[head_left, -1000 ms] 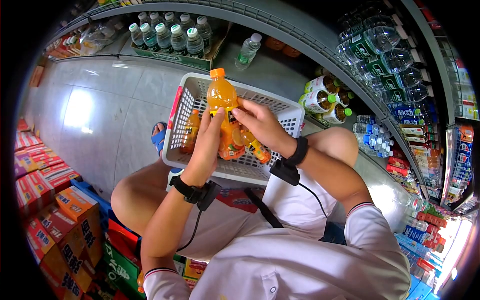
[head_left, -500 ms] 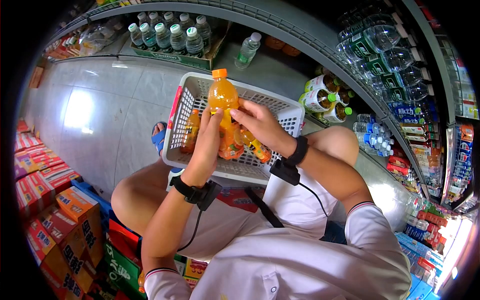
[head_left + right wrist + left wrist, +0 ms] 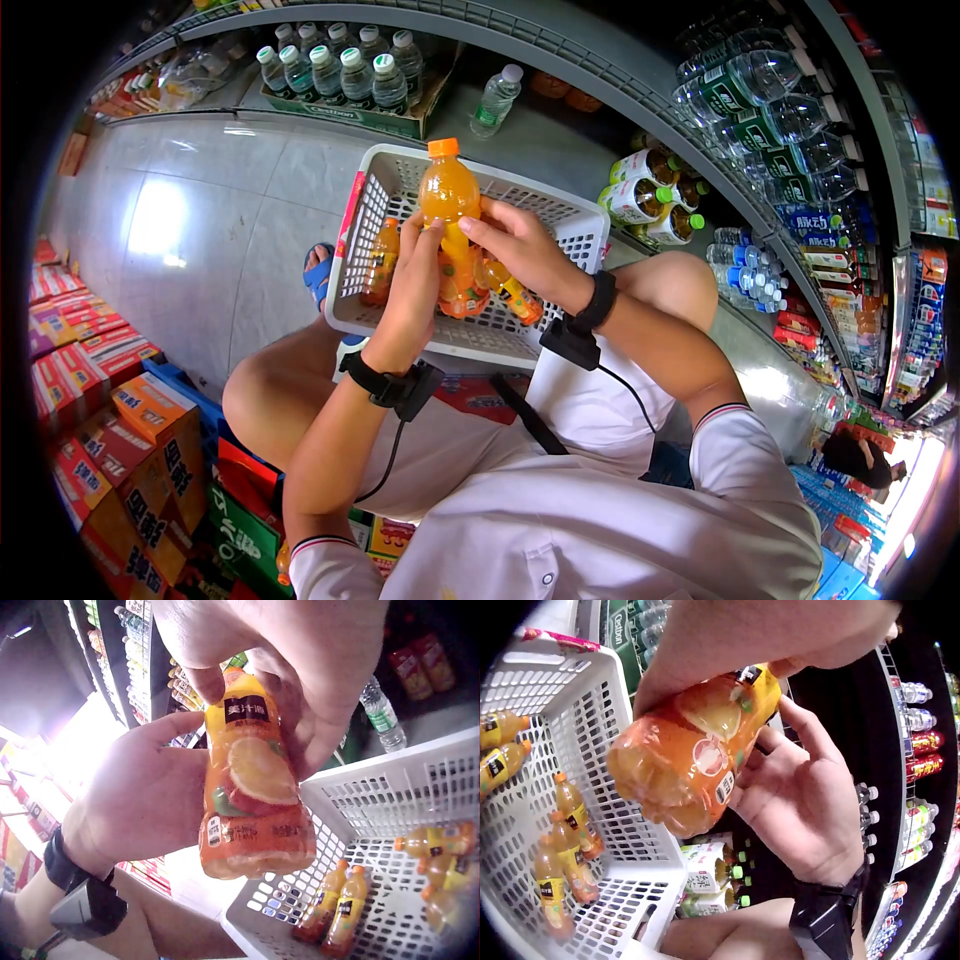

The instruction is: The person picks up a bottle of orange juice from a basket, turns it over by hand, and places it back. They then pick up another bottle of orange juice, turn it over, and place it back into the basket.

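Over the basket, a bottle of orange juice (image 3: 450,190) is held up between both hands, its orange cap on top. My left hand (image 3: 412,285) grips its left side, thumb toward the front. On the opposite side, my right hand (image 3: 525,250) holds the label area with thumb and fingers. The right wrist view shows the bottle's orange label (image 3: 255,772) with a fruit picture and black brand patch. Below is a white plastic basket (image 3: 592,245) with perforated walls. Several similar juice bottles lie inside, among them one bottle (image 3: 551,892) in the left wrist view.
A carton (image 3: 345,118) of water bottles and a lone water bottle (image 3: 496,100) stand on the low shelf ahead. Packs of green-capped drinks (image 3: 640,200) sit to the right, beside tall drink shelves. Stacked boxes (image 3: 140,480) flank the left. Another person (image 3: 855,458) appears far right.
The bottle has shifted slightly right and turned in the hands, so the black label patch no longer faces the head camera. The hands barely move. Another person has come into view far right.
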`<state>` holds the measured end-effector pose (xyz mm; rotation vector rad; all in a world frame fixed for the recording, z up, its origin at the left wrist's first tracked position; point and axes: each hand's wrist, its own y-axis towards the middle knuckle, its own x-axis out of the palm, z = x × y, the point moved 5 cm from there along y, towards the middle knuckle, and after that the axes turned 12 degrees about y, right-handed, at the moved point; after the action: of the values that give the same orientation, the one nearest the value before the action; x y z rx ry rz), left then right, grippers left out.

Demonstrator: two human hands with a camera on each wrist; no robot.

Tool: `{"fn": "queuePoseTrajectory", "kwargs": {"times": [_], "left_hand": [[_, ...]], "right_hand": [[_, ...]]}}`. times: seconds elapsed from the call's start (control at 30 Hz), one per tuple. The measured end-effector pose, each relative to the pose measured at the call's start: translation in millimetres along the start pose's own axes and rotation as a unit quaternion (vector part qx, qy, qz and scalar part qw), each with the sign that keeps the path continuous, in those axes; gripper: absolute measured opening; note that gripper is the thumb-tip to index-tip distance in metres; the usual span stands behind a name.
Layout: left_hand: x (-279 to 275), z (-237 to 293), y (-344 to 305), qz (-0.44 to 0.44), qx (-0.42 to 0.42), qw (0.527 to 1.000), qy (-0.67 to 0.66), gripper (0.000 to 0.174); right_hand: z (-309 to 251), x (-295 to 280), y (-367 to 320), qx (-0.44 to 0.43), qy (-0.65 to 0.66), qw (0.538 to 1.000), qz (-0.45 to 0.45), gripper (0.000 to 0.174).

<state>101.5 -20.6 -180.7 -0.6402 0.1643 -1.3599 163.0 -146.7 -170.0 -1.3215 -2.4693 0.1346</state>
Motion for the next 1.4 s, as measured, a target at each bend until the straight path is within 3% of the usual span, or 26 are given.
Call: {"fn": "queuePoseTrajectory", "kwargs": {"times": [0.43, 0.83, 1.4], "left_hand": [[1, 2, -2, 0.01, 0.008, 1.0, 0.002, 0.042], [6, 10, -9, 0.004, -0.008, 1.0, 0.015, 0.048], [0, -1, -3, 0.001, -0.02, 0.999, 0.043, 0.046]], "right_hand": [[-1, -1, 1, -0.019, 0.0, 1.0, 0.002, 0.041], [0, -2, -2, 0.036, 0.006, 0.999, 0.014, 0.044], [7, -5, 0, 0.044, 0.053, 0.997, 0.029, 0.043]]}}
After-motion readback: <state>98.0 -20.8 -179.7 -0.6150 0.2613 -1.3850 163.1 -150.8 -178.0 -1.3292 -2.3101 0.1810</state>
